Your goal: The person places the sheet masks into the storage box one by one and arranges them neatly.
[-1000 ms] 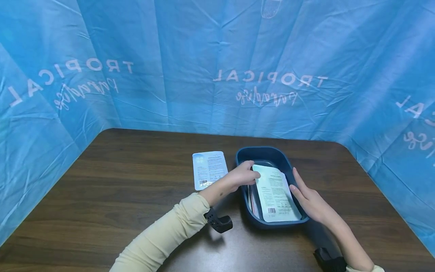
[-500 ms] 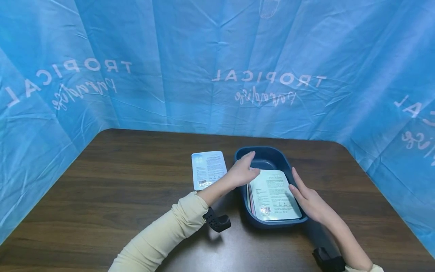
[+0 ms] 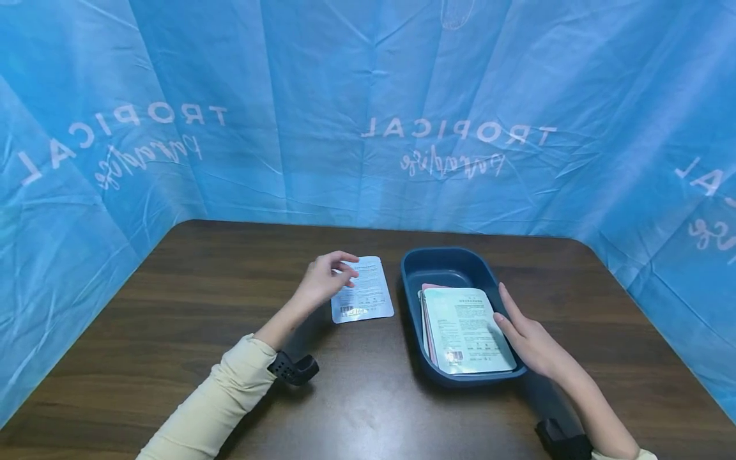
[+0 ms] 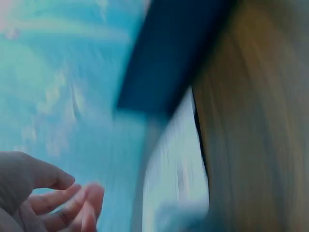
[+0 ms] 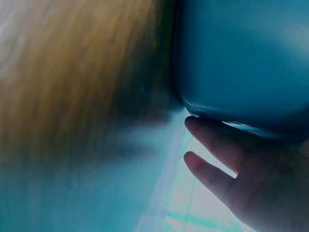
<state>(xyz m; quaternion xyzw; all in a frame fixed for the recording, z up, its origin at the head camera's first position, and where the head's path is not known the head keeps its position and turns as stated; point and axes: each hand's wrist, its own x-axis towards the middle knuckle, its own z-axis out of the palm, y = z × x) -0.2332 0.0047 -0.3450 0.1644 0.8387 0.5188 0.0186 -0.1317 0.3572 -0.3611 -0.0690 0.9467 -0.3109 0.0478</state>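
A pale blue flat sachet [image 3: 368, 294], which looks like a face-mask packet with small print and a barcode, lies on the table left of the bin. Over its far left corner hovers my left hand [image 3: 324, 278], fingers loosely bent and nothing held. Several similar sachets [image 3: 468, 332] form a stack inside the dark blue bin [image 3: 443, 255], a pale green one on top and a pink edge showing beneath. My right hand [image 3: 529, 342] holds the bin's right wall, thumb over the rim and straight fingers along the outside; in the right wrist view the thumb is hidden.
The dark wooden table [image 3: 230, 287] is bounded at the back and sides by a blue printed cloth [image 3: 316, 128]. Black straps circle both wrists. The left wrist view is blurred.
My left hand has let go of the pale green sachet, which settled squarely on the stack, then moved left out of the bin to the lone sachet. The right hand stays put.
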